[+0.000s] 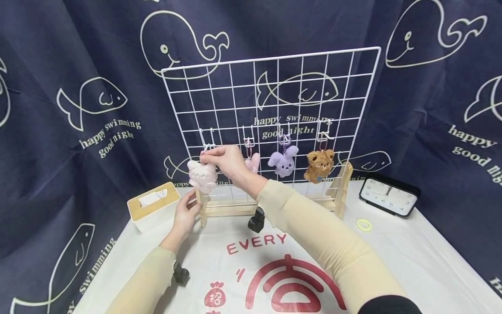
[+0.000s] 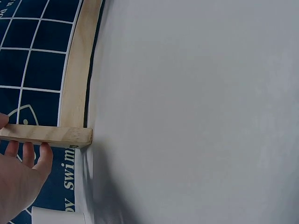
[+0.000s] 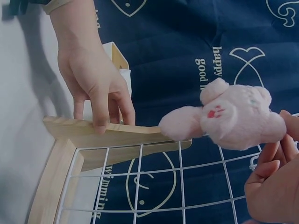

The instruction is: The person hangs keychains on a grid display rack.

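My right hand pinches a pale pink plush keychain by its top, close in front of a hook at the left of the white wire grid. In the right wrist view the plush shows a red mark on one paw, and the fingertips of the right hand are at its head end. My left hand grips the left upright of the wooden stand, thumb on one side and fingers on the other. That wooden upright also shows in the left wrist view.
A pink plush, partly hidden by my right hand, a purple bunny plush and a brown bear plush hang along the grid. A tissue box stands left; a clock and a yellow ring lie right.
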Action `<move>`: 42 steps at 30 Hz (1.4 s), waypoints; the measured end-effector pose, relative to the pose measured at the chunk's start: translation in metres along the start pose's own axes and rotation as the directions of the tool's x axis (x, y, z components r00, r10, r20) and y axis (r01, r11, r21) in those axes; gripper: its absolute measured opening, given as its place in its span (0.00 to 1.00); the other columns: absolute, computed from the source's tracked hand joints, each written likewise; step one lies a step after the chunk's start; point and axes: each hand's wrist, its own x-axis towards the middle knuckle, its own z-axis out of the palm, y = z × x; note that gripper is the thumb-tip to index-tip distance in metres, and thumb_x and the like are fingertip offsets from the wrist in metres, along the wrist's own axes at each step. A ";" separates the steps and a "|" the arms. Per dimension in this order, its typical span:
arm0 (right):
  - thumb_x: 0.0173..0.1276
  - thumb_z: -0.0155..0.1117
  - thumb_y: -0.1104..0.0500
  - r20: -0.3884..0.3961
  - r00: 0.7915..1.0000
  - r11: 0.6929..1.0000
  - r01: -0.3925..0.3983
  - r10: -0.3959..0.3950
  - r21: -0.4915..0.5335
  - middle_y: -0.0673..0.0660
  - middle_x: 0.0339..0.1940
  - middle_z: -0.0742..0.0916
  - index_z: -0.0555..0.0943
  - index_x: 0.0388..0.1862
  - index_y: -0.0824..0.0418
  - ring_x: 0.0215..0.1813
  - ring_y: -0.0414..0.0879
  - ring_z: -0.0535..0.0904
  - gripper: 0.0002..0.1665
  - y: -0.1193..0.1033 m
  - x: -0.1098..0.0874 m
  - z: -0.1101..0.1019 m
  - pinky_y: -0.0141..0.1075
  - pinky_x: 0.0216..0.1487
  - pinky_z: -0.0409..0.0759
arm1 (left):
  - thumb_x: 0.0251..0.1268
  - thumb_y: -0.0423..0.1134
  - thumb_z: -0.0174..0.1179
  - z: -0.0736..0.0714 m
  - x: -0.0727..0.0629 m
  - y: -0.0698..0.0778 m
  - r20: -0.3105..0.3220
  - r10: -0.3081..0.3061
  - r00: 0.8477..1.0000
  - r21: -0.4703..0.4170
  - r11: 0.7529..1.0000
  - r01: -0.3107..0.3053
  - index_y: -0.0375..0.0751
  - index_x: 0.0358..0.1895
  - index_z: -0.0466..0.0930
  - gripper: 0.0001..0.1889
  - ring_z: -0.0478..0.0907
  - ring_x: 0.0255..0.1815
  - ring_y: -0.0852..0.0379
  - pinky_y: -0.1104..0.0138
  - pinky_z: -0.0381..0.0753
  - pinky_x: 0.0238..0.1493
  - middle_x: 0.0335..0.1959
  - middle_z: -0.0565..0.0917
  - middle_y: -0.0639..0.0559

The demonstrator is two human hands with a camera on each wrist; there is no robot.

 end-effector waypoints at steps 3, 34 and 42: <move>0.63 0.75 0.66 -0.009 1.000 1.000 0.000 0.000 0.008 0.58 0.40 0.92 0.89 0.40 0.70 0.47 0.41 0.86 0.09 0.002 0.001 0.001 0.29 0.47 0.86 | 0.68 0.20 0.55 -0.001 0.006 -0.015 -0.007 -0.009 1.000 -0.013 1.000 0.008 0.26 0.73 0.63 0.30 0.68 0.69 0.28 0.47 0.73 0.70 0.69 0.70 0.26; 0.66 0.72 0.66 -0.154 0.983 0.990 0.084 -0.101 -0.115 0.52 0.26 0.84 0.85 0.38 0.66 0.30 0.36 0.76 0.04 0.013 0.004 0.005 0.22 0.32 0.76 | 0.67 0.21 0.57 -0.002 0.015 -0.035 -0.015 0.005 1.000 -0.031 1.000 -0.005 0.33 0.74 0.66 0.31 0.70 0.69 0.32 0.46 0.73 0.70 0.69 0.72 0.31; 0.68 0.68 0.69 -0.068 0.986 0.987 0.153 -0.155 -0.042 0.51 0.29 0.83 0.81 0.44 0.68 0.30 0.37 0.75 0.08 0.012 -0.010 0.001 0.23 0.33 0.76 | 0.66 0.21 0.57 -0.001 0.013 -0.035 -0.031 0.034 0.999 -0.019 0.999 -0.035 0.31 0.73 0.66 0.30 0.71 0.67 0.29 0.43 0.72 0.70 0.67 0.73 0.29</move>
